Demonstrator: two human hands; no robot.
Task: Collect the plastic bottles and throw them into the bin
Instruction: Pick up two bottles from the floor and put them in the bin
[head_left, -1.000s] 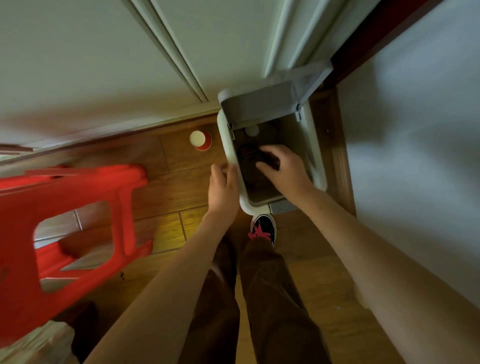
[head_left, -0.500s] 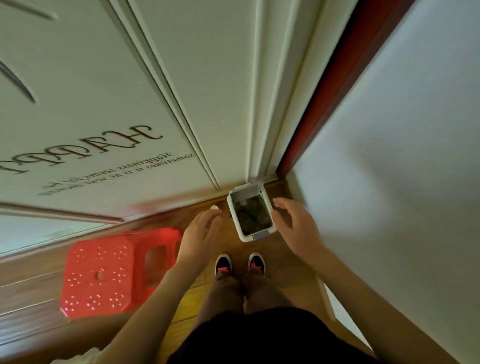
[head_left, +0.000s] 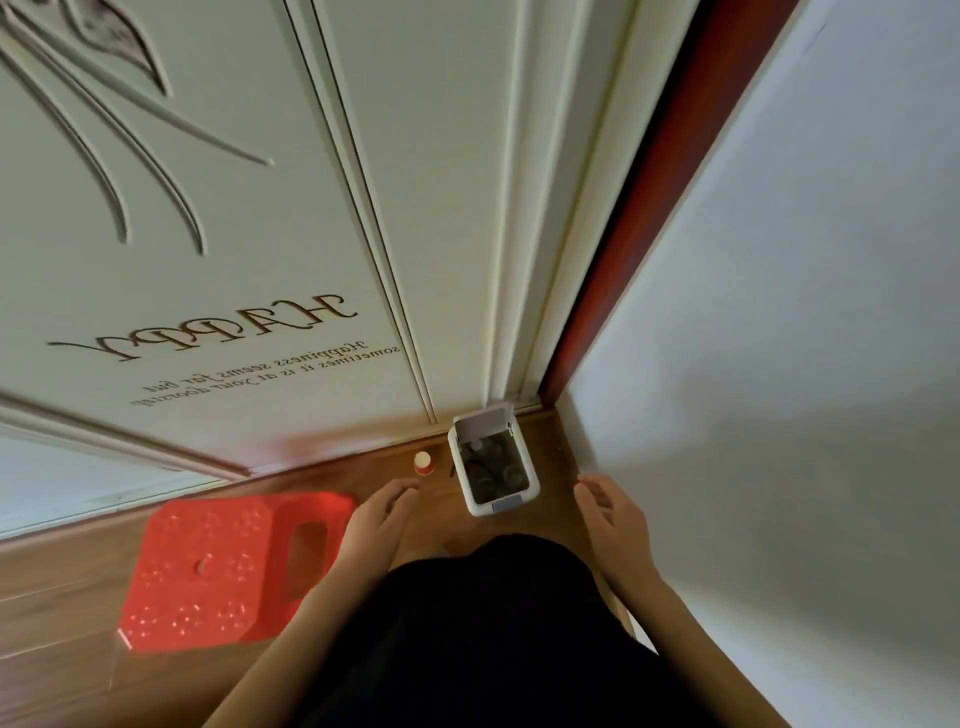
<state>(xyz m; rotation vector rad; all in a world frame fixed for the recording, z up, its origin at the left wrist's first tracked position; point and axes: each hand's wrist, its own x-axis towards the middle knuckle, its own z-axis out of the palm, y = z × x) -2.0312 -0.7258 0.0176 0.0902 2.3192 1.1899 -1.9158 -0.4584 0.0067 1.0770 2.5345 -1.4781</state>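
White bin (head_left: 529, 486), red perforated stool (head_left: 208, 569), red-and-white cup (head_left: 423, 462), brown wood-grain floor (head_left: 62, 603), cream door (head_left: 260, 208) with brown lettering.

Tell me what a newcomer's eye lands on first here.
First, the bright red plastic stool on the wooden floor at lower left. Next, the small white bin in the corner by the door, lid up, with bottles inside. The left hand and right hand are open and empty either side of it.
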